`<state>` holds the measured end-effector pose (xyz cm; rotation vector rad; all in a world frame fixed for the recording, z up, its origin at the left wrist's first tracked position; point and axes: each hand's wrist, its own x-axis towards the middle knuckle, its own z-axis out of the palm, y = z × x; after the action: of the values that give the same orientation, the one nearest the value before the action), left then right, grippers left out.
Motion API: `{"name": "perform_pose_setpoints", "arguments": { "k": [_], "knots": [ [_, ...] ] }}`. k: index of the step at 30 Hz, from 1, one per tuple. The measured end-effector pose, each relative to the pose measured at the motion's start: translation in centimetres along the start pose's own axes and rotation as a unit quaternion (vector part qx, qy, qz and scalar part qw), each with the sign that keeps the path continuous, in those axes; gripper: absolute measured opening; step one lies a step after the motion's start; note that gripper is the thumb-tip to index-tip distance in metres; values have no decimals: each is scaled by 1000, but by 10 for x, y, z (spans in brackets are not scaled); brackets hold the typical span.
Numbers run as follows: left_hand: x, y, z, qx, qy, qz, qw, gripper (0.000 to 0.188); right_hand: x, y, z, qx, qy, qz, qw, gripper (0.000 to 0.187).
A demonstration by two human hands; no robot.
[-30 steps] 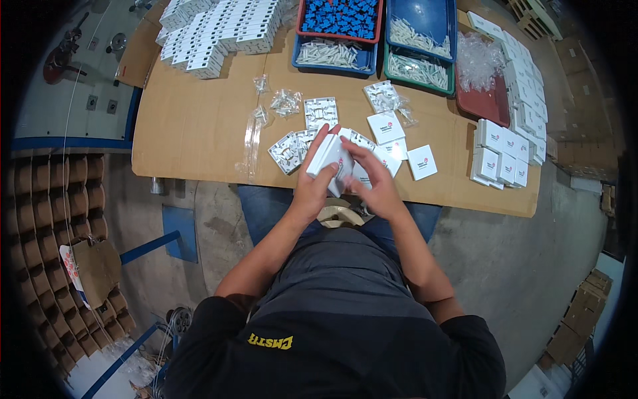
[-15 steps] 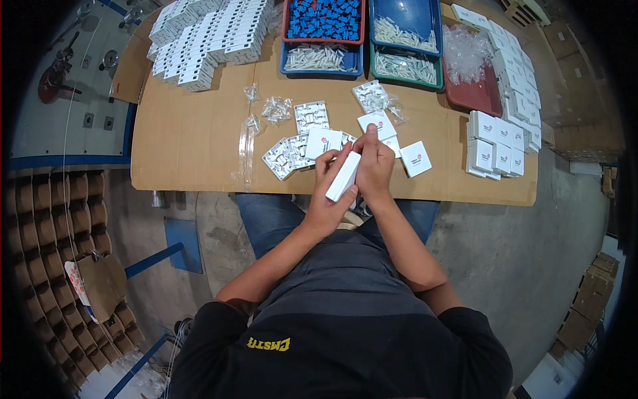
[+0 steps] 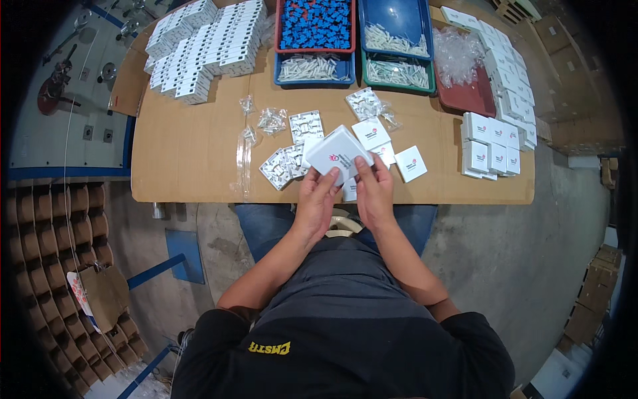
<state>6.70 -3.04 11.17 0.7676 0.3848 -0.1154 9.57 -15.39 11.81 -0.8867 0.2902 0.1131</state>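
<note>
Brown flat cardboard sheeting is spread across the worktable, and grey concrete floor is seen beyond its near edge. Near that edge, at the middle, a thick white square plastic plate with a small pink mark is held up by both bare hands, tilted, its marked face turned upward. Its left near side is grasped by the left hand, and its right near side is grasped by the right hand; both thumbs are laid on the marked face, while the undersides of the grips are hidden.

Behind and left of the plate, white square frames with open, moulded interiors are laid out, and small clear bags of white parts are scattered beside them. To the right, a loose white square cover is laid flat, apart from the hands.

Along the far side, a red plastic tray is filled with small blue pieces, and slim white pegs are held in a blue plastic tray and a green plastic tray. White rectangular boxed units are massed at far left; marked white squares are stacked at right.
</note>
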Motion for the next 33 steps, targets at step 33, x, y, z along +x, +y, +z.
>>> {"name": "perform_pose_setpoints", "arguments": {
  "k": [33],
  "knots": [
    [19, 8, 7, 423, -190, -22, 886, 61, -8, -95, -66, -441, -291, 75, 845, 85]
  ]
}}
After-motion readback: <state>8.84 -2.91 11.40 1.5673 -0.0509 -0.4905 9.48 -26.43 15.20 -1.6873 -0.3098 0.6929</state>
